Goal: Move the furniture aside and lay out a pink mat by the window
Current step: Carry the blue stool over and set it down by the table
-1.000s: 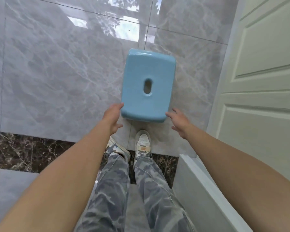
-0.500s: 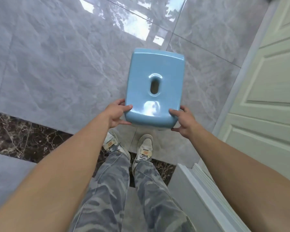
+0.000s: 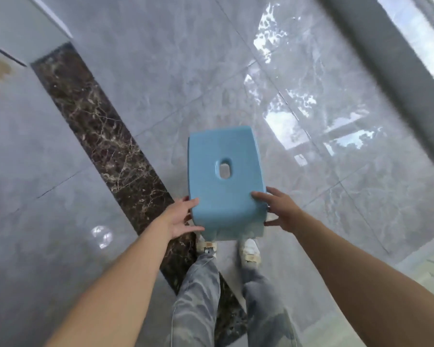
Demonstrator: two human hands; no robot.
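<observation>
Blue stool (image 3: 226, 179) is pinched between left hand (image 3: 182, 219) and right hand (image 3: 282, 211), thumbs on top at its near corners, apparently lifted. Furniture-moving looks underway; no mat in view, so laying it by the window (image 3: 426, 33), beyond the right hand, remains.

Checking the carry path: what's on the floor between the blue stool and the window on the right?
Nothing. In the head view, only bare glossy grey tile with light reflections lies between the blue stool and the window.
</observation>
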